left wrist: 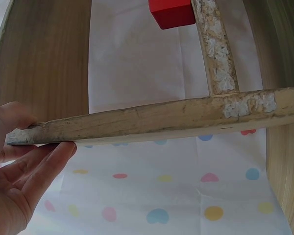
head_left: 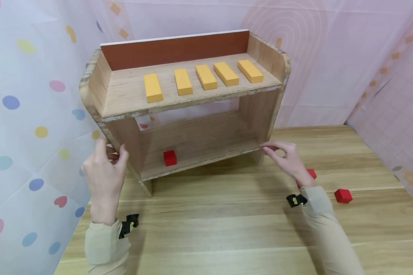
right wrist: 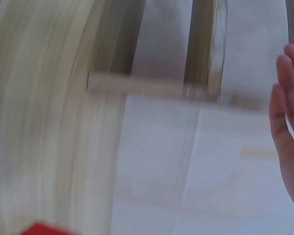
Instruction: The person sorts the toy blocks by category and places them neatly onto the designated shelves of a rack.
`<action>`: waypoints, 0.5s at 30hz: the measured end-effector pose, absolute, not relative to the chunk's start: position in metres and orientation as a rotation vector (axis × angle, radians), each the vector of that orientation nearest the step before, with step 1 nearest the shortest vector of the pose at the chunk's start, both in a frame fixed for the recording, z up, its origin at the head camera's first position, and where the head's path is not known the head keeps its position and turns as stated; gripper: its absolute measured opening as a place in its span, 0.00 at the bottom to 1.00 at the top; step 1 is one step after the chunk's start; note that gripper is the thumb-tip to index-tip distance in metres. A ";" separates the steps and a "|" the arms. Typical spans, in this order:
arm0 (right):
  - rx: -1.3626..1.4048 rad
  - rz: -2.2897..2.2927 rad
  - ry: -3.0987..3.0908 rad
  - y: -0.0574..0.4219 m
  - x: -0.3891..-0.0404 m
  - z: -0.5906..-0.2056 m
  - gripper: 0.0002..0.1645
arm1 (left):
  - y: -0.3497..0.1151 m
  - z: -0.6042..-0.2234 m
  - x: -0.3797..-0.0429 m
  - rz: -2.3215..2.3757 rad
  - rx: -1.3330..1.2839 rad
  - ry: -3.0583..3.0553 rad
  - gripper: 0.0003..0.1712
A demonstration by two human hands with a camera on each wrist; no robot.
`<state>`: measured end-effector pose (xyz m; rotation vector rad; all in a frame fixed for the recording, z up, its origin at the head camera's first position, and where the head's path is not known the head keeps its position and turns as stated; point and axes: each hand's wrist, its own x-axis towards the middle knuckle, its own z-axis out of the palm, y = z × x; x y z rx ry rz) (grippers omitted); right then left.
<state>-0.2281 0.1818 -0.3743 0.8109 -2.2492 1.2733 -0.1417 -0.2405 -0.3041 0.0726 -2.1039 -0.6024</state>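
Note:
A small wooden two-tier shelf [head_left: 192, 102] stands on the table, with rough, chipped front edges. My left hand [head_left: 106, 168] holds the front edge of its left side panel [left wrist: 137, 120], thumb on the inner face and fingers on the outer. At the right end of the lower board, my right hand [head_left: 283, 156] has its fingertips right at the right side panel [head_left: 259, 114]. In the blurred right wrist view its fingers [right wrist: 279, 112] look straight. A red block [head_left: 170, 157] sits on the lower board, towards the left. Several yellow blocks [head_left: 206, 76] lie spaced along the top board.
On the table [head_left: 206, 229], a red block [head_left: 343, 196] lies right of my right wrist; more red shows partly hidden behind that wrist. A brown back strip [head_left: 179, 51] runs behind the top board. Patterned cloth [head_left: 38, 95] hangs at the left, back and right.

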 end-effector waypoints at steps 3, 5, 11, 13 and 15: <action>0.750 1.258 -2.341 0.201 -0.227 -0.376 0.10 | -0.241 -0.304 -0.142 -0.603 0.072 -2.103 0.11; 0.717 1.228 -2.409 0.213 -0.226 -0.379 0.10 | -0.241 -0.304 -0.142 -0.597 0.073 -2.103 0.11; 0.639 1.176 -2.628 0.252 -0.221 -0.392 0.11 | -0.241 -0.304 -0.142 -0.590 0.068 -2.106 0.12; 0.625 1.172 -2.670 0.263 -0.218 -0.397 0.12 | -0.241 -0.304 -0.142 -0.590 0.066 -2.105 0.11; 0.629 1.182 -2.696 0.272 -0.217 -0.401 0.12 | -0.241 -0.304 -0.142 -0.590 0.066 -2.102 0.11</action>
